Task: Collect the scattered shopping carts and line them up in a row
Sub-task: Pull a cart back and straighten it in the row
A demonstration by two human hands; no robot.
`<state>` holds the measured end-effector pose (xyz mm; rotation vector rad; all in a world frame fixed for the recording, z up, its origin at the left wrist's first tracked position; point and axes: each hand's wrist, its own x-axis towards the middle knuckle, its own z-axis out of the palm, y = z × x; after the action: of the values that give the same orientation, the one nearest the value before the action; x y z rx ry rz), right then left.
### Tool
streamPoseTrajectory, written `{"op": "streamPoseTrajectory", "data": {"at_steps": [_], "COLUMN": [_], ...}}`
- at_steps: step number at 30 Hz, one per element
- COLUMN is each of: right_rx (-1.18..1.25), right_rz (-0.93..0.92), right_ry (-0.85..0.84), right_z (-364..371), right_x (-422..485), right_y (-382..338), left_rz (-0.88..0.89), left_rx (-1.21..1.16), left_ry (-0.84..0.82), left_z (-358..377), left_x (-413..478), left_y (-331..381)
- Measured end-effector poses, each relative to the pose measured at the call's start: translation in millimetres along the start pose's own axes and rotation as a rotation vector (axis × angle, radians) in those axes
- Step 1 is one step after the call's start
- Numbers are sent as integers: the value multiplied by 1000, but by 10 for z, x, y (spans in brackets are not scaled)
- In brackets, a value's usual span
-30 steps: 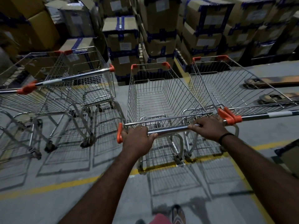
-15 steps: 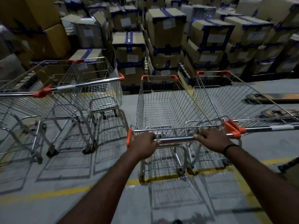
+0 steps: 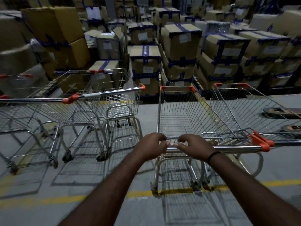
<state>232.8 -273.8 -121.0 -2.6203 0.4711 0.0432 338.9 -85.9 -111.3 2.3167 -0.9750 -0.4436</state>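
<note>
A wire shopping cart (image 3: 179,115) with orange corner caps stands in front of me on the grey floor. My left hand (image 3: 151,146) and my right hand (image 3: 194,146) sit close together on the left part of its metal handle (image 3: 236,146), fingers curled over the bar. A second cart (image 3: 247,110) stands tight against its right side, the orange handle ends touching. To the left, across a gap, another cart (image 3: 114,101) stands with two more carts (image 3: 68,111) beside it; their handles point right.
Stacks of taped cardboard boxes (image 3: 180,46) fill the whole background just beyond the carts. A yellow floor line (image 3: 280,182) runs under the near wheels. Flat dark objects (image 3: 280,111) lie on the floor at the far right.
Both hands have slid together along the handle toward its left end. The cart I hold now sits further right in view, and the view has tilted up.
</note>
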Motion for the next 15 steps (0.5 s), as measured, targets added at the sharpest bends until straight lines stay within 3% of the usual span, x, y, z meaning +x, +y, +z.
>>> {"op": "streamPoseTrajectory", "data": {"at_steps": [15], "right_rx": [119], "right_rz": [-235], "right_ry": [-36], "right_z": [78], "right_x": [1224], "right_y": [-1193], "left_rz": [-161], "left_rx": [-70], "left_ry": [206], "left_z": [-975], "left_x": [263], "left_y": [-1062]}}
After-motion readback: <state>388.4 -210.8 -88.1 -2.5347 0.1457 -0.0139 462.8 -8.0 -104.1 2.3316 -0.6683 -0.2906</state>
